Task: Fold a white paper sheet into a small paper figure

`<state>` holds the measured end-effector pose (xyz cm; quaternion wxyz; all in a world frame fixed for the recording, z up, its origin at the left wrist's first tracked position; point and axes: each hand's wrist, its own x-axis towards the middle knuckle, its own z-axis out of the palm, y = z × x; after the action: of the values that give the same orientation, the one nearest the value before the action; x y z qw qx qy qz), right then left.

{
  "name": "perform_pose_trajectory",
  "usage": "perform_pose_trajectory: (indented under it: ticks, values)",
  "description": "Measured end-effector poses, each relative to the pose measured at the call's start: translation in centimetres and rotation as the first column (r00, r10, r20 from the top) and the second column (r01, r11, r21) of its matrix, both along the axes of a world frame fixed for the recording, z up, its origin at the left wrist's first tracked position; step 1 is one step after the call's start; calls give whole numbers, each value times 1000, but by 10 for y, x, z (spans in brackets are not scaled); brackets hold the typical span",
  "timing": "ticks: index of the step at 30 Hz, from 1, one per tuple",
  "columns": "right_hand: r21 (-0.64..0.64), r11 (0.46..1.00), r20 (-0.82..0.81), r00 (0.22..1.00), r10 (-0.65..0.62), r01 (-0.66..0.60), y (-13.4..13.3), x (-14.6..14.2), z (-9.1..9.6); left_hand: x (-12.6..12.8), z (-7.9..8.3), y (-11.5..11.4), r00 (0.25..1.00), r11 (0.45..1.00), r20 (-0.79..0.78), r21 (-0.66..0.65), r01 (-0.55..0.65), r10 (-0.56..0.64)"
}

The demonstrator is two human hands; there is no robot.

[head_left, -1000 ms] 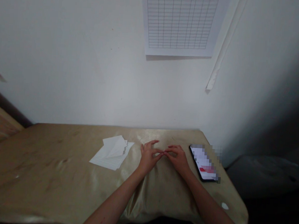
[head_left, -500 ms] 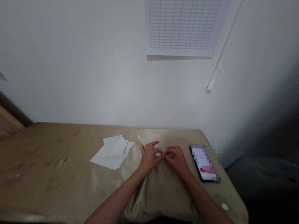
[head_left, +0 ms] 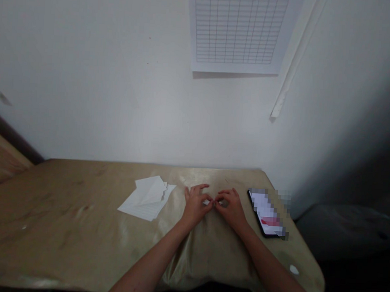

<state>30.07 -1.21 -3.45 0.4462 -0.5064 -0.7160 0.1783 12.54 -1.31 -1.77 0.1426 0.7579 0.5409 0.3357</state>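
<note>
Just above the tabletop, my left hand (head_left: pixel 196 204) and my right hand (head_left: pixel 231 210) meet fingertip to fingertip. Both pinch a small white piece of paper (head_left: pixel 206 202), bits of which show inside the loops of thumb and forefinger; the fingers hide most of it. The other fingers of my left hand are spread, while those of my right are loosely curled. Left of my hands lies a small pile of white paper sheets (head_left: pixel 145 202), some lined, one with a torn edge.
A phone (head_left: pixel 266 214) with a lit screen lies right of my hands on the cloth-covered table (head_left: pixel 86 245). A white scrap (head_left: pixel 294 269) sits near the right edge. Behind the table rises a white wall (head_left: pixel 119 93) bearing a printed chart (head_left: pixel 236 34).
Fingers have shifted slightly at the pinch, with my two hands still together. The pile and phone stay put.
</note>
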Motion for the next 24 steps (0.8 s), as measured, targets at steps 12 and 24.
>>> perform_pose_trajectory:
  ticks: [12, 24]
  values:
    - [34, 999, -26, 999, -29, 30, -5, -5, 3, 3, 5, -7, 996, 985, -33, 156, -76, 82]
    - [-66, 997, -177, 984, -36, 25, 4, 7, -3, -7, -5, 8, 994, 989, 88, 133, 58, -71]
